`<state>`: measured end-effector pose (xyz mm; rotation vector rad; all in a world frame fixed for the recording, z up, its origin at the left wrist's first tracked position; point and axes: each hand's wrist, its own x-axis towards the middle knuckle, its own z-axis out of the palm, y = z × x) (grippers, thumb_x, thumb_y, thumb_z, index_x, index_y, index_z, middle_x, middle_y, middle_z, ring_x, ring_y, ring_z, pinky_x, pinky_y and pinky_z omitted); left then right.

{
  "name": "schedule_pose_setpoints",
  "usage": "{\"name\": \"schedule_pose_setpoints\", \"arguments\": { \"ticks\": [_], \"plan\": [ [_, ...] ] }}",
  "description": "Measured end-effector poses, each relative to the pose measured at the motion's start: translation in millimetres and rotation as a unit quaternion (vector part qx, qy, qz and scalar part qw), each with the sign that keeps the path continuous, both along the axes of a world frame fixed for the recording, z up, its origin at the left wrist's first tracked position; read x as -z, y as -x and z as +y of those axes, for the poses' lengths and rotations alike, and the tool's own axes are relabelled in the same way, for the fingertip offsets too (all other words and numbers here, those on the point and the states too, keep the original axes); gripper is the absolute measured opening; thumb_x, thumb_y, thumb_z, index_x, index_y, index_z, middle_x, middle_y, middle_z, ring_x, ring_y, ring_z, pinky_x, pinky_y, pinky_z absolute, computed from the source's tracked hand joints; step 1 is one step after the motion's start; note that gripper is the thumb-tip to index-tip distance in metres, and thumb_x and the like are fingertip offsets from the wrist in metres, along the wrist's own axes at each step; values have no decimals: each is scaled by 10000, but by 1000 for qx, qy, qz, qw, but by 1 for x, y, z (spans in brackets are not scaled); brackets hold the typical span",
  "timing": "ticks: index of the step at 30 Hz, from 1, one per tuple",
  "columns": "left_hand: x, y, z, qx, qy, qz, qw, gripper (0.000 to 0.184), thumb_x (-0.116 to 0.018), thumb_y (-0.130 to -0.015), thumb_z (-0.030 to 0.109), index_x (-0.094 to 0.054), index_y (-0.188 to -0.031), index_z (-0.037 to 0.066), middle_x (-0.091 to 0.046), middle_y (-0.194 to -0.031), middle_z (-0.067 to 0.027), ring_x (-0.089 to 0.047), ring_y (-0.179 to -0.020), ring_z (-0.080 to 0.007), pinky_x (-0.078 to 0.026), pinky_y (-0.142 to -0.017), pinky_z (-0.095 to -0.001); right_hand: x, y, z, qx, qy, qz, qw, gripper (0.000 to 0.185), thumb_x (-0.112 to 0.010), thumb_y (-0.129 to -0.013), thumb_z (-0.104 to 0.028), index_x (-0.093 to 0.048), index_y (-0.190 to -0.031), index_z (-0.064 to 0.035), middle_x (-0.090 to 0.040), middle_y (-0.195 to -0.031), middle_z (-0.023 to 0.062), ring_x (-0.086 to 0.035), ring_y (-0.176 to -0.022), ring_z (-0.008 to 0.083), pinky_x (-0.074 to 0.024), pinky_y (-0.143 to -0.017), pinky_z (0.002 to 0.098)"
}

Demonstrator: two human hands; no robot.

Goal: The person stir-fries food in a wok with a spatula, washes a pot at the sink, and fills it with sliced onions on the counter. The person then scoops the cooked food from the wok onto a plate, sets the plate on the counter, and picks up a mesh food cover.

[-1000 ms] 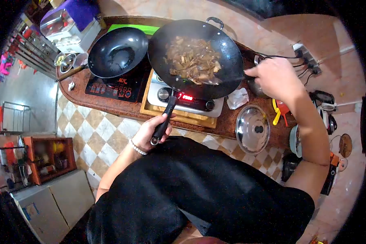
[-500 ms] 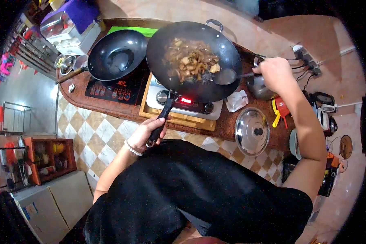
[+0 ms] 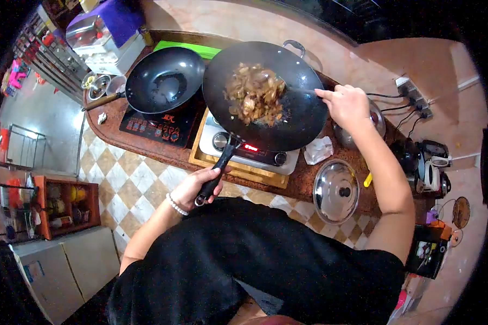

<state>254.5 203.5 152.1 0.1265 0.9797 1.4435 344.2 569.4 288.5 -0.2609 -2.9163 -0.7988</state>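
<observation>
The left hand grips the wok handle; beyond that hand, the wok sits on the cooker; the right hand pinches a utensil that reaches leftward over the wok, its far end hard to make out; the food lies left of the right hand; stirring well likely calls for a firm left grip against twisting, and low sweeps that turn the food without spilling it over the rim.
</observation>
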Motion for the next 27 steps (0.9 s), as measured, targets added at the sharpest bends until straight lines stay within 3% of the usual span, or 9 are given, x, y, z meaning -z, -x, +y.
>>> {"name": "schedule_pose_setpoints", "arguments": {
  "ticks": [1, 4, 6, 11, 16, 20, 22, 25, 27],
  "plan": [
    [0, 0, 0, -1, -5, 6, 1000, 361, -406, -960, 282, -471, -1204, 25, -516, -625, -32, -474, -446, -108, -381, -412, -209, -11, -3, 0, -18, -28, 16, 999, 218, -623, -792, -285, -684, -994, -339, -600, -699, 8, -604, -706, 187, -484, -649, 324],
    [-6, 0, -1, -8, 19, 1, 1000, 360, -418, -957, 287, -483, -1194, 25, -525, -627, -31, -477, -450, -108, -387, -421, -211, -27, 5, 12, 29, -53, -10, 998, 226, -617, -800, -267, -682, -1012, -313, -637, -774, 12, -618, -763, 189, -490, -684, 337],
    [-5, 1, -1, -2, 18, 6, 1000, 361, -427, -954, 293, -490, -1189, 27, -527, -627, -28, -479, -453, -105, -389, -429, -209, -15, 19, 45, 160, 12, -68, 985, 263, -623, -800, -270, -666, -1059, -275, -665, -915, 40, -627, -875, 210, -498, -749, 360],
    [-3, 2, -2, 1, 13, 6, 1000, 356, -426, -953, 304, -492, -1199, 55, -525, -629, -20, -478, -459, -97, -383, -420, -197, 13, 52, 97, 256, 121, -46, 958, 356, -643, -784, -384, -632, -1117, -259, -637, -1080, 82, -604, -1011, 252, -485, -860, 389],
    [-3, 2, -2, -5, 32, 2, 999, 366, -432, -949, 309, -490, -1205, 53, -521, -626, -18, -474, -458, -99, -377, -412, -203, 28, 108, 68, 162, 185, -59, 968, 322, -619, -790, -400, -651, -1088, -280, -643, -1062, 82, -601, -1004, 273, -480, -868, 385],
    [-3, 2, -2, -12, 36, 19, 999, 369, -438, -946, 314, -500, -1194, 47, -520, -619, -18, -468, -463, -97, -375, -417, -202, 0, 108, 49, 32, 104, -77, 991, 286, -631, -774, -339, -668, -1052, -287, -666, -963, 46, -619, -924, 246, -494, -789, 383],
    [-1, 0, -2, -20, 23, 15, 999, 367, -440, -946, 318, -508, -1175, 40, -523, -617, -19, -465, -463, -95, -374, -421, -201, -28, 91, 34, -112, -11, -62, 992, 288, -642, -754, -277, -676, -1040, -289, -666, -873, 35, -614, -876, 221, -491, -755, 367],
    [-1, 1, -1, -17, 24, 10, 1000, 369, -437, -947, 320, -506, -1169, 33, -525, -619, -20, -466, -461, -96, -373, -419, -203, -66, 88, 18, -98, -27, -38, 994, 259, -641, -734, -212, -703, -977, -275, -663, -840, 37, -610, -861, 201, -490, -749, 353],
    [-1, 0, -2, -12, 11, 2, 1000, 369, -430, -951, 315, -501, -1171, 27, -527, -621, -22, -468, -462, -96, -372, -418, -205, -59, 103, 20, -117, -18, -7, 993, 204, -623, -749, -208, -714, -923, -265, -664, -845, 52, -623, -854, 209, -499, -730, 349]
  ]
}}
